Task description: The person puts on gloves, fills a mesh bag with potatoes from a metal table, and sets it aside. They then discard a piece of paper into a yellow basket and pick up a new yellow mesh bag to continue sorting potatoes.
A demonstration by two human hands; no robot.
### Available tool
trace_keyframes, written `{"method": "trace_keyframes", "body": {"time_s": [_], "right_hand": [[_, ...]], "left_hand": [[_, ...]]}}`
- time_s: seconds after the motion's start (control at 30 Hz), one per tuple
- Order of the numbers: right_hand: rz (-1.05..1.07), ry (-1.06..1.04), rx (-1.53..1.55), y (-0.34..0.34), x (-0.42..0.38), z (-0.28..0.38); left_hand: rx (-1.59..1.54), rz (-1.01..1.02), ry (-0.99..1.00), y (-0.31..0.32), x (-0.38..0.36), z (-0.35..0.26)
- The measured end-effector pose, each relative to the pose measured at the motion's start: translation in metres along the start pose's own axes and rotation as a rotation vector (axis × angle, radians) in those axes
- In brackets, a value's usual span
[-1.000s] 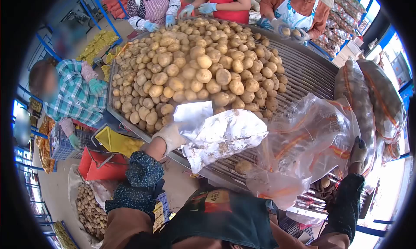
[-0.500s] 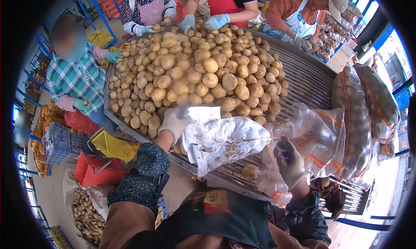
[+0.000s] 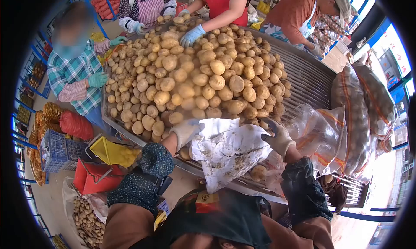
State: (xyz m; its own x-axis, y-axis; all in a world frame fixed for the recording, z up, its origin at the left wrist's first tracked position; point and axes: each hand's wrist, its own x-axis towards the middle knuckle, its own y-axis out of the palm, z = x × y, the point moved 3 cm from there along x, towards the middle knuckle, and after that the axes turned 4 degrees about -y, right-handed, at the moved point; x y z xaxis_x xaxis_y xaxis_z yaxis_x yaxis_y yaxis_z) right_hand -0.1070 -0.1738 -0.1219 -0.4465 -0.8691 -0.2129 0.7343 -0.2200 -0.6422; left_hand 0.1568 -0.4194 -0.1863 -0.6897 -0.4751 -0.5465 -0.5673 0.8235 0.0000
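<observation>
A crumpled, dirt-smeared white sheet (image 3: pixel 236 147), cloth or paper, lies at the near edge of a heap of potatoes (image 3: pixel 208 80) and hangs towards me. At its upper left edge my left hand (image 3: pixel 185 133), in a pale glove with dark fingertips, is closed on it; the grip is partly hidden. My right hand (image 3: pixel 281 140), gloved alike, is open beside the sheet's right end, thumb and fingers apart. Just right of that hand lies a clear plastic bag (image 3: pixel 312 132) with orange stripes. A loose potato (image 3: pixel 258 173) rests below the sheet.
The heap sits on a slatted metal table (image 3: pixel 303 73). Filled mesh sacks (image 3: pixel 353 114) stand at its right end. Several co-workers stand around the far side, with a gloved hand (image 3: pixel 193 35) on the potatoes. A blue crate (image 3: pixel 60 149) and yellow container (image 3: pixel 113 153) are at left.
My right hand has moved up and left from the plastic bag to the sheet's right end. My left hand and the sheet have shifted slightly right. Co-workers' hands have moved too.
</observation>
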Motion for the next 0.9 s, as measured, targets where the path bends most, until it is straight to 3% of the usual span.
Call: {"method": "trace_keyframes", "body": {"time_s": [0.03, 0.07, 0.1, 0.2, 0.23, 0.3, 0.37, 0.43, 0.47, 0.6, 0.63, 0.73, 0.83, 0.87, 0.9], "right_hand": [[-0.072, 0.002, -0.203, 0.0, 0.0, 0.006], [-0.104, 0.056, -0.419, 0.001, 0.005, 0.005], [-0.108, 0.055, -0.421, 0.002, 0.01, 0.001], [0.227, 0.102, -0.361, 0.011, 0.023, -0.002], [0.232, 0.102, -0.36, 0.013, 0.024, -0.005], [0.323, 0.045, -0.102, 0.017, 0.022, -0.005], [0.334, 0.034, -0.182, 0.016, 0.025, 0.006], [0.22, -0.193, -0.361, 0.017, 0.023, 0.028], [0.315, -0.046, -0.359, 0.017, 0.025, 0.032], [0.394, -0.161, -0.497, 0.037, 0.033, 0.008], [0.469, -0.08, -0.537, 0.032, 0.026, 0.034], [0.537, -0.028, -0.632, 0.031, 0.021, 0.047], [0.451, -0.228, -0.672, 0.027, 0.027, 0.086], [0.496, -0.317, -0.745, 0.027, 0.032, 0.109], [0.379, -0.516, -0.807, 0.033, 0.038, 0.121]], "left_hand": [[0.204, -0.012, 0.057, 0.003, 0.004, 0.003], [0.109, -0.03, 0.008, 0.007, 0.005, 0.007], [0.109, -0.03, 0.013, 0.011, 0.005, 0.001], [0.037, -0.03, -0.074, 0.015, -0.01, -0.019], [0.036, -0.032, -0.078, 0.013, -0.009, -0.018], [-0.033, 0.017, -0.092, 0.012, -0.004, -0.013], [-0.008, 0.041, -0.081, 0.007, 0.01, -0.005], [0.023, 0.071, -0.066, 0.007, 0.011, -0.01], [0.051, 0.098, -0.093, 0.008, 0.011, -0.011], [-0.108, 0.123, -0.024, 0.006, 0.017, -0.005], [-0.015, 0.069, -0.057, 0.008, -0.002, -0.021], [-0.139, 0.106, -0.098, 0.007, -0.001, -0.015], [-0.089, 0.162, -0.118, 0.001, 0.014, -0.006], [0.281, 0.195, 0.214, -0.003, 0.015, -0.011], [0.651, 0.222, 0.558, -0.003, 0.013, -0.02]]}}
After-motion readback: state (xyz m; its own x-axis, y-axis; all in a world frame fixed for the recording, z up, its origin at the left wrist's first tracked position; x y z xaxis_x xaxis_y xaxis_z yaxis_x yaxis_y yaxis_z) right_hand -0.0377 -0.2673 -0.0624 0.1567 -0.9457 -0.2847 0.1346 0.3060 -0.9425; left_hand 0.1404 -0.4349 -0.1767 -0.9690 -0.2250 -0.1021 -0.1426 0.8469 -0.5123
